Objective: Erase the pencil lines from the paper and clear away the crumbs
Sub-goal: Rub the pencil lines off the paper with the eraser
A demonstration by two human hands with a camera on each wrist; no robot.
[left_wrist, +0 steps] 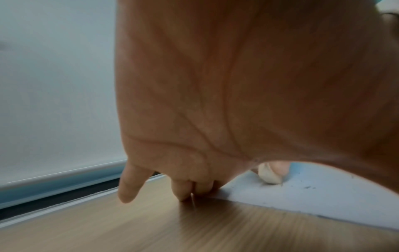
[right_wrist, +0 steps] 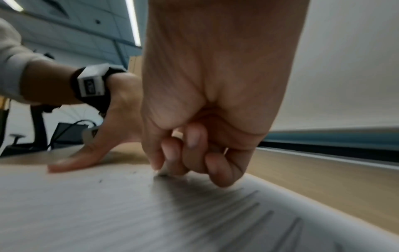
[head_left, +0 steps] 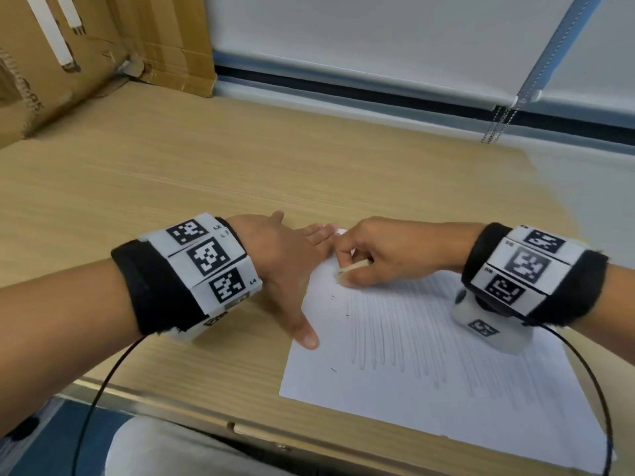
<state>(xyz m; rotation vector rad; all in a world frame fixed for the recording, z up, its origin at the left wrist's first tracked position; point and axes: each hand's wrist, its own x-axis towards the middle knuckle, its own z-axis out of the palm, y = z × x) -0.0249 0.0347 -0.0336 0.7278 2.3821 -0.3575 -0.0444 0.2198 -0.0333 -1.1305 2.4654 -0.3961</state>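
A white sheet of paper [head_left: 429, 379] with several faint pencil lines [head_left: 405, 338] lies on the wooden desk [head_left: 171, 187]. My left hand [head_left: 292, 266] lies flat with fingers spread, its thumb and fingertips pressing the paper's left edge. My right hand [head_left: 371, 255] pinches a cream eraser [head_left: 350, 269] and holds its tip against the paper near the top left corner. A few dark crumbs [head_left: 333, 370] dot the paper's left part. The eraser [left_wrist: 270, 175] shows past my left palm [left_wrist: 237, 85]. My right fingers [right_wrist: 194, 153] curl down onto the lined paper [right_wrist: 172, 213].
Cardboard boxes [head_left: 86, 56] stand at the back left of the desk. A white roller blind [head_left: 378, 39] with a bead chain [head_left: 498, 128] hangs behind the desk. A black cable [head_left: 99, 400] runs from my left wristband over the desk's near edge.
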